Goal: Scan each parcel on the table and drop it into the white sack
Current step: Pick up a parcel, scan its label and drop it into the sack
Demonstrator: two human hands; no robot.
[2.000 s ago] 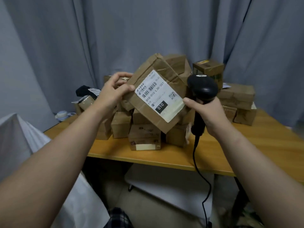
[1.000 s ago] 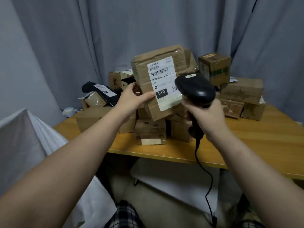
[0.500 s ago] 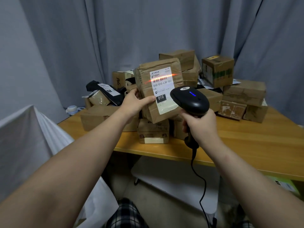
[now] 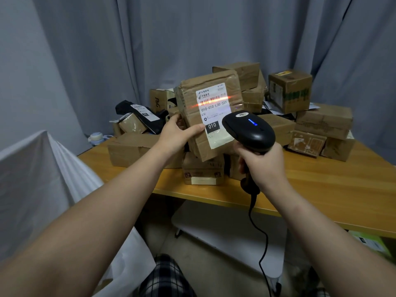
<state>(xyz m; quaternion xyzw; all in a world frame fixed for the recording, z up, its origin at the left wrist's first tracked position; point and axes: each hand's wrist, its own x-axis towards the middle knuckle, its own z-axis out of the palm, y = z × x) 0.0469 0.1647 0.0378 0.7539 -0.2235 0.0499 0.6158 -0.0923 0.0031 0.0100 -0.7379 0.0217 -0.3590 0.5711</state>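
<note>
While the label [image 4: 215, 112] reads "010-010-L30-551" and "010", the left hand [image 4: 177, 133] grips the parcel [image 4: 209, 113]; the right hand [image 4: 262, 163] holds the scanner [image 4: 249, 130].

Grey curtain [image 4: 192, 39] behind wooden table [image 4: 342, 189]

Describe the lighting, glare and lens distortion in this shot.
Head view: dim, even room light, with dark shadow under the table. Head view: the red line from the scanner glares across the barcode on the parcel, washing out some bars. Head view: wide-angle bend leans the curtain folds inward and stretches both forearms; label digits read sharp.
</note>
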